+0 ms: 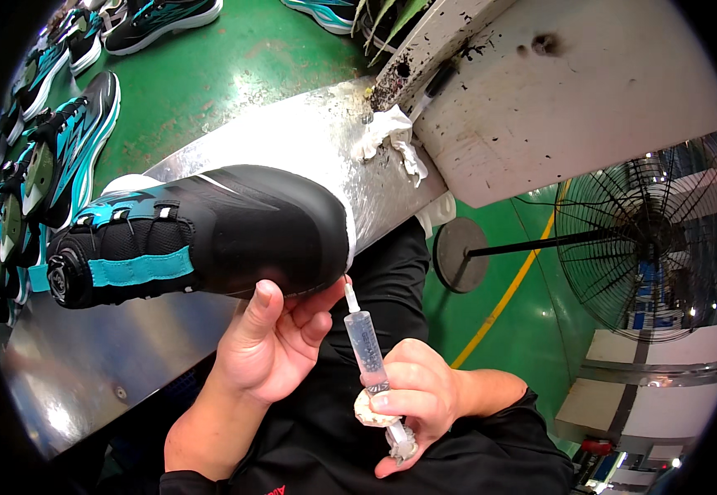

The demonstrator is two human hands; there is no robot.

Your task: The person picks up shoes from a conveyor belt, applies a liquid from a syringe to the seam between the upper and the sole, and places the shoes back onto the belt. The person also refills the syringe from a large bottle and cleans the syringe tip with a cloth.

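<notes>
While left hand (272, 346) cups black-teal shoe (197, 235) from below, thumb up on sole edge, right hand (414, 396) clenched round clear syringe (366, 346), off-white wad (368, 410) tucked under fingers. Nozzle tip touching toe-sole seam, approx at start of bead. Barrel looks mostly full, so judging early: most of seam left. Shoe rests over near edge of metal bench (309, 132). Count: 1 shoe in hand, 1 syringe, 1 crumpled rag (391, 136) on bench, several matching shoes (53, 165) at left, exact no. unclear, 1 floor fan (647, 239) at right.
</notes>
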